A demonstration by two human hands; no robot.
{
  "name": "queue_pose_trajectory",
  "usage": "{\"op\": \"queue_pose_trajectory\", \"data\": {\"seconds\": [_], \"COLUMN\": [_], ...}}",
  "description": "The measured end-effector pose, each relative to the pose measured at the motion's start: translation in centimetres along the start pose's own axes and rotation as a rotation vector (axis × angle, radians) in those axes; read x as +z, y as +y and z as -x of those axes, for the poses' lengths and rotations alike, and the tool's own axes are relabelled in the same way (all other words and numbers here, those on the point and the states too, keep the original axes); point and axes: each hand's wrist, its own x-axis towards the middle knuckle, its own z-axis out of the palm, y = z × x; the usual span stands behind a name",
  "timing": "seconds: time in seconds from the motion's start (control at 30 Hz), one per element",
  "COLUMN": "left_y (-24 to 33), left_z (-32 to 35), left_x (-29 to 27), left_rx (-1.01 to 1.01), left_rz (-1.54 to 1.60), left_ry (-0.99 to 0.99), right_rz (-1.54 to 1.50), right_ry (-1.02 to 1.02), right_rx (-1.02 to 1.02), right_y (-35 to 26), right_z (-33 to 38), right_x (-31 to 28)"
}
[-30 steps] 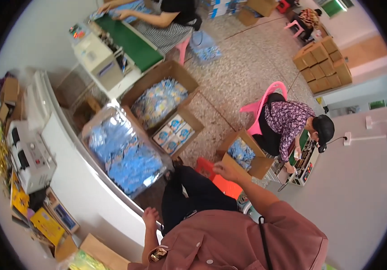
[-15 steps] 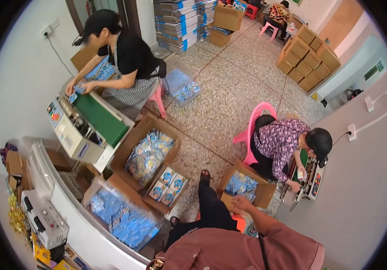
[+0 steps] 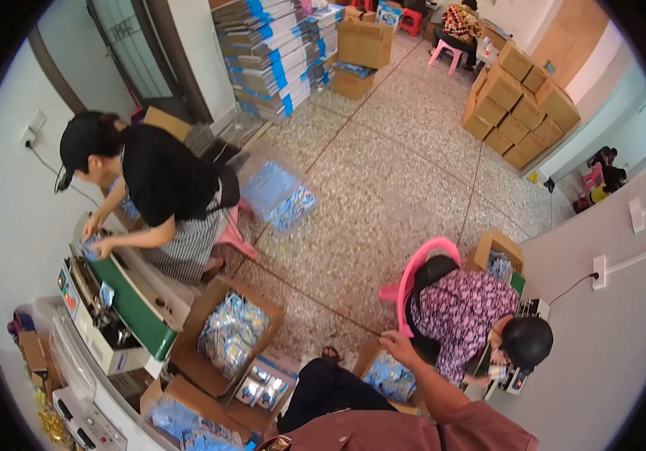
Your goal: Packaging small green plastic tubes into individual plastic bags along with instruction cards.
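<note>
The open carton with blue packets is in front of the person, low in the view, and it is the thing nearest to the right hand. This hand appears above its far edge — I cannot tell if it touches. The forearm goes from the brown-red sleeve up and to the left, with the elbow bent. The fingers look loosely curved, with nothing visible in them, but they are too small to tell how wide they are. The left hand is outside the view, so its fingers I cannot tell.

The pink chair and a seated co-worker stand close beyond the carton and to its right, blocking that side. On the left are white boxes in a small carton and a larger carton of packets — then a machine's green belt, where another co-worker bends
</note>
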Motion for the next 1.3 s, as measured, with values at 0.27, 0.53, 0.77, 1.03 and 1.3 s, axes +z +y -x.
{"op": "queue_pose_trajectory", "data": {"seconds": [0.27,0.53,0.77,1.03,1.3], "left_y": [13.3,33.7,64.7,88.3,101.2], "left_z": [-12.2,-24.2,-37.8,-42.3,-48.7], "left_x": [-2.7,-11.8,-20.3,-14.3,-11.9], "left_rx": [-0.024,0.319,-0.036,0.038,0.207], "left_rz": [0.009,-0.102,0.453,0.331,-0.001], "left_ry": [-0.012,0.103,0.118,-0.032,0.01], "right_rz": [0.083,-0.07,-0.497,0.011,0.007], "right_ry": [-0.055,0.086,0.304,0.301,0.244], "right_rx": [-0.071,-0.015,0.151,0.03,0.008], "right_y": [-7.6,-15.5,-15.5,-22.4,-37.5], "right_z": [-11.9,-27.0,-36.3,-56.4,-80.5], "right_x": [-4.0,-15.8,-30.8,-53.3,-68.0]}}
